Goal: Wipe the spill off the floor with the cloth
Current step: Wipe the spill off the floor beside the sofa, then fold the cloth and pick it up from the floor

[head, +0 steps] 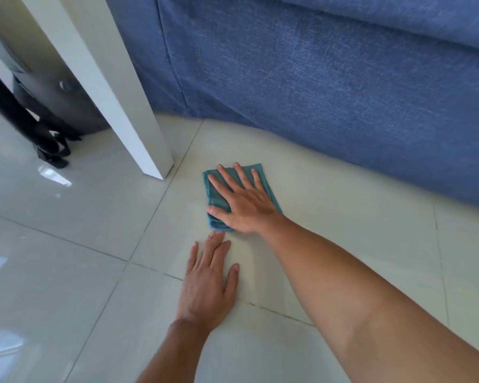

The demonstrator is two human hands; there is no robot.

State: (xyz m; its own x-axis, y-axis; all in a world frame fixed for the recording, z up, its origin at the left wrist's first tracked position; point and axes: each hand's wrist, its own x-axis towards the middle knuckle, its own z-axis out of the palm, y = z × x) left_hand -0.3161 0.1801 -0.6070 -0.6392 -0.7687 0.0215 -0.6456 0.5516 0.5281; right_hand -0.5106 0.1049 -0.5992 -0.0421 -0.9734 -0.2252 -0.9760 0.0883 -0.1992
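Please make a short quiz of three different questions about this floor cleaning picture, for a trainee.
1. True or false: the right hand lies flat on the folded teal cloth.
2. The left hand rests on: A) the blue sofa, B) the bare tile floor, C) the cloth.
3. Fill in: left of the cloth stands a white ____.

Key: 1 true; 2 B; 3 table leg.

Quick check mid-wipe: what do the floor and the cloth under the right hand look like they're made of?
Floor: looks like glazed ceramic or porcelain tile, pale and glossy; it mirrors window light and shows grout lines. Cloth: teal, soft folded fabric, probably microfibre or terry, with layered edges showing; the right hand lies flat on it.
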